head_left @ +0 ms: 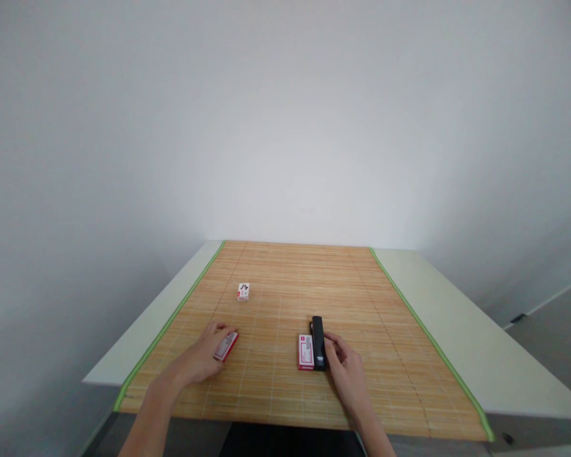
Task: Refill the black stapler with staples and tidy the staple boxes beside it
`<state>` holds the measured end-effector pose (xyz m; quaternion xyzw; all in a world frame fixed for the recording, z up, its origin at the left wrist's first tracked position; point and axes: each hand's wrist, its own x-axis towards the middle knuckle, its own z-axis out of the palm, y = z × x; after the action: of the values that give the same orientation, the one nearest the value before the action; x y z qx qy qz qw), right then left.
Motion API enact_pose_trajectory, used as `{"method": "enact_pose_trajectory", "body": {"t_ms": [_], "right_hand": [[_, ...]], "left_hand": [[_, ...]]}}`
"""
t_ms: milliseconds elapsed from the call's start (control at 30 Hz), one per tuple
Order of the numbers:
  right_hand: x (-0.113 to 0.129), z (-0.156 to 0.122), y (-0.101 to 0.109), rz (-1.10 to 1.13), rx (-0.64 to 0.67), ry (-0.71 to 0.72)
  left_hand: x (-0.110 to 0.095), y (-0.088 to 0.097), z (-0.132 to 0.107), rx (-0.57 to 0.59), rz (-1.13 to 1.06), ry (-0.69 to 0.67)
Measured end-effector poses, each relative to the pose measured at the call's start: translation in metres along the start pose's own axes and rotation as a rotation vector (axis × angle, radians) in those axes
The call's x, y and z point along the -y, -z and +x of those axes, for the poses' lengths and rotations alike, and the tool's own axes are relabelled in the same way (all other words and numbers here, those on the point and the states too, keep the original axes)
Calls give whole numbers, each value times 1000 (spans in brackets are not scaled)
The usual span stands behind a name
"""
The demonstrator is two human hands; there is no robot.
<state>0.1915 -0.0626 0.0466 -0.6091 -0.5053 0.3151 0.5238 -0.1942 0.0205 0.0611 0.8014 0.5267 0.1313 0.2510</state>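
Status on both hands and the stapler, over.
Left hand gripping red box. Right hand at right side of black stapler. Second red box along stapler's left. Small white box farther back, out of the way.

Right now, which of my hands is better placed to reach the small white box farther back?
Probably your left hand: it is clearly nearer the small white box, though it holds a red-and-white box. Your right hand is farther across the mat, at the black stapler.

The forearms [160,397] are bare, the lap clothing [290,442] black.
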Motion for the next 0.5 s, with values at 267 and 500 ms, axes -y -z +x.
{"method": "enact_pose_trajectory", "body": {"t_ms": [267, 500], "right_hand": [[-7, 1, -1, -35, 18, -6], [-7, 2, 0, -40, 48, 11]], "left_hand": [[-109, -22, 5, -110, -132, -45], [-177, -52, 31, -78, -237, -263]]}}
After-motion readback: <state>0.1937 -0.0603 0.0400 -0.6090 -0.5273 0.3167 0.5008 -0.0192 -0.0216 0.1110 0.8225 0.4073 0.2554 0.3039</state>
